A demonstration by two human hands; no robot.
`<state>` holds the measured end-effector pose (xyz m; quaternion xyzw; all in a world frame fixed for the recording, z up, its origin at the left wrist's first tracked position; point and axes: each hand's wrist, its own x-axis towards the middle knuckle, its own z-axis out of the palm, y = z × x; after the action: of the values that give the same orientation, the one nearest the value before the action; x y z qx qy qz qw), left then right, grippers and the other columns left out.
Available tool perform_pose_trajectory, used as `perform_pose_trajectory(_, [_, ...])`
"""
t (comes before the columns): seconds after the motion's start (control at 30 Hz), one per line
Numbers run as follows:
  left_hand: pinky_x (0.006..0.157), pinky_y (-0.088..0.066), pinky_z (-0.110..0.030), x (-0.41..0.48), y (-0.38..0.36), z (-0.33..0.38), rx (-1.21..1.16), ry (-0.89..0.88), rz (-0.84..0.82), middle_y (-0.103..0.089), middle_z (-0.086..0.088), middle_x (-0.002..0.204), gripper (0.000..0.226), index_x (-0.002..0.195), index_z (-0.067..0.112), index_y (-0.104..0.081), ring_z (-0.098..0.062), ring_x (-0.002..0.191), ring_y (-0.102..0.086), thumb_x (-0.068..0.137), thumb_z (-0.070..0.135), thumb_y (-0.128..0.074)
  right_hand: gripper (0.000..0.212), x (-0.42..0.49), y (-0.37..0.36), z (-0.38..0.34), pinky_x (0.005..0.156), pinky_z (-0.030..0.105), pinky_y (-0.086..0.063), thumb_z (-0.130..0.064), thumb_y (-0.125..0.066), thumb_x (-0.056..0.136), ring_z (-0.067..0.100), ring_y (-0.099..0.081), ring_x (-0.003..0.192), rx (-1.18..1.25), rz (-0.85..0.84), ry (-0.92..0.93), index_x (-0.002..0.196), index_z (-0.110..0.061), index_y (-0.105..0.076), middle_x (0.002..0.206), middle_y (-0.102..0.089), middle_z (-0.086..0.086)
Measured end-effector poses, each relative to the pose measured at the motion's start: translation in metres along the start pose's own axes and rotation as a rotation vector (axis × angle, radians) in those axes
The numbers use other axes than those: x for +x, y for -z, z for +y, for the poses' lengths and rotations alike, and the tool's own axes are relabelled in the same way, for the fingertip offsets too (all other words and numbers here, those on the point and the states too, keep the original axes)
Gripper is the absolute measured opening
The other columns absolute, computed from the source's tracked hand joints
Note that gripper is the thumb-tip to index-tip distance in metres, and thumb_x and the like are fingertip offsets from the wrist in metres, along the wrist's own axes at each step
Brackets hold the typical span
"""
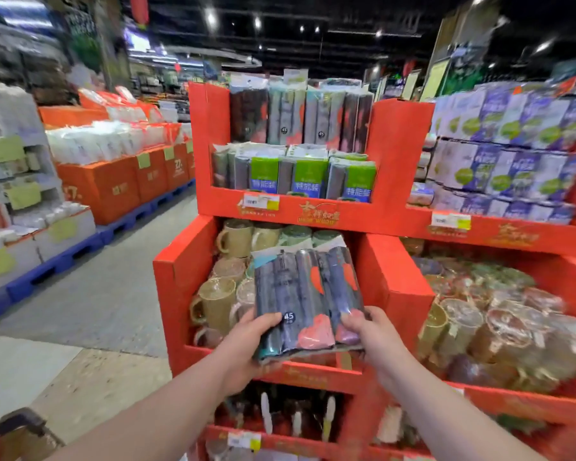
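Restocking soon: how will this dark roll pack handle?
Likely fairly stiff: the roll pack stands above the left hand and right hand without sagging. Its glossy film may be slippery. Probably light, held only at its lower end.

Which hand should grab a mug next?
Probably the left hand: it holds the pack by its left corner, right beside the mugs, while the right hand grips the corner farther from them.

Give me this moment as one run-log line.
dark roll pack: held in front of mugs | left hand: grips lower left corner | right hand: grips lower right corner | stage: pack held, not shelved
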<state>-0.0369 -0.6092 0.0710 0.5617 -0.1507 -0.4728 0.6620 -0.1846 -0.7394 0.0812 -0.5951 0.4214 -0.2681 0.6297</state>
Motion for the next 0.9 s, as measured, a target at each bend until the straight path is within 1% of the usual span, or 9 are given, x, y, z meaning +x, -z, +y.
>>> perform_pose_trajectory(0.1, [0.046,-0.048,-0.026,0.016,-0.009,0.020,-0.026,-0.044,-0.004,-0.074,-0.007,0.092,0.025,0.118,0.025,-0.058,-0.023,0.067,-0.066,0.093,0.019,-0.058,0.037,0.015,0.003,-0.015,0.065,0.028,-0.043,-0.026,-0.069,0.075,0.019,-0.058,0.071,0.030,-0.002,0.024,0.106,-0.012,-0.054,0.086,-0.062,0.006])
perform_pose_trajectory(0.17, [0.046,-0.043,-0.026,0.030,-0.015,0.039,0.007,-0.084,-0.009,-0.074,-0.006,0.091,0.024,0.115,0.026,-0.059,-0.022,0.065,-0.064,0.092,0.022,-0.059,0.021,0.027,0.004,-0.031,0.069,0.031,-0.043,-0.020,-0.065,0.087,0.018,-0.058,0.072,0.059,0.009,0.047,0.104,-0.015,-0.053,0.086,-0.064,0.005])
perform_pose_trajectory(0.27, [0.043,-0.039,-0.024,0.058,-0.024,0.072,0.063,-0.153,-0.031,-0.070,-0.004,0.085,0.021,0.113,0.025,-0.058,-0.017,0.057,-0.059,0.092,0.024,-0.060,0.013,0.053,0.001,-0.060,0.065,0.029,-0.044,-0.014,-0.059,0.092,0.015,-0.058,0.068,0.084,0.047,0.110,0.103,-0.015,-0.053,0.081,-0.064,0.003])
perform_pose_trajectory(0.5, [0.046,-0.040,-0.021,0.128,-0.028,0.169,0.070,-0.301,-0.150,-0.071,0.002,0.083,0.021,0.113,0.026,-0.059,-0.013,0.060,-0.062,0.093,0.022,-0.060,0.012,0.119,-0.031,-0.146,0.061,0.027,-0.043,-0.014,-0.058,0.093,0.014,-0.057,0.064,0.123,0.123,0.235,0.104,-0.012,-0.053,0.073,-0.062,0.002])
perform_pose_trajectory(0.57, [0.047,-0.044,-0.022,0.148,-0.028,0.194,0.061,-0.339,-0.192,-0.073,0.001,0.090,0.021,0.115,0.024,-0.058,-0.013,0.064,-0.066,0.094,0.023,-0.058,0.010,0.136,-0.037,-0.167,0.058,0.025,-0.044,-0.014,-0.056,0.094,0.013,-0.057,0.063,0.124,0.122,0.262,0.103,-0.011,-0.055,0.074,-0.061,0.003])
perform_pose_trajectory(0.67, [0.057,-0.049,-0.027,0.176,-0.030,0.223,0.049,-0.394,-0.217,-0.073,-0.006,0.105,0.027,0.121,0.019,-0.058,-0.020,0.078,-0.068,0.094,0.023,-0.058,0.007,0.165,-0.039,-0.194,0.048,0.018,-0.039,-0.014,-0.055,0.094,0.010,-0.053,0.050,0.060,0.180,0.292,0.088,-0.013,-0.057,0.065,-0.056,0.002])
perform_pose_trajectory(0.73, [0.051,-0.045,-0.024,0.191,-0.030,0.236,0.083,-0.421,-0.200,-0.073,-0.003,0.094,0.023,0.117,0.020,-0.058,-0.016,0.067,-0.067,0.095,0.025,-0.058,0.009,0.182,-0.036,-0.208,0.047,0.018,-0.038,-0.015,-0.056,0.094,0.010,-0.051,0.043,0.046,0.237,0.305,0.085,-0.013,-0.055,0.063,-0.053,0.003])
perform_pose_trajectory(0.8, [0.042,-0.040,-0.021,0.205,-0.031,0.246,0.134,-0.433,-0.178,-0.069,0.001,0.081,0.018,0.112,0.021,-0.057,-0.014,0.053,-0.061,0.095,0.026,-0.056,0.011,0.197,-0.030,-0.221,0.051,0.022,-0.036,-0.015,-0.057,0.094,0.016,-0.050,0.047,0.041,0.292,0.309,0.085,-0.011,-0.052,0.064,-0.050,0.006])
perform_pose_trajectory(0.9, [0.039,-0.040,-0.021,0.225,-0.032,0.261,0.151,-0.450,-0.149,-0.066,-0.002,0.080,0.031,0.123,0.016,-0.052,-0.018,0.050,-0.058,0.095,0.028,-0.057,0.013,0.217,-0.019,-0.244,0.052,0.024,-0.032,-0.017,-0.058,0.093,0.019,-0.044,0.054,0.000,0.365,0.299,0.083,-0.012,-0.052,0.067,-0.048,0.006])
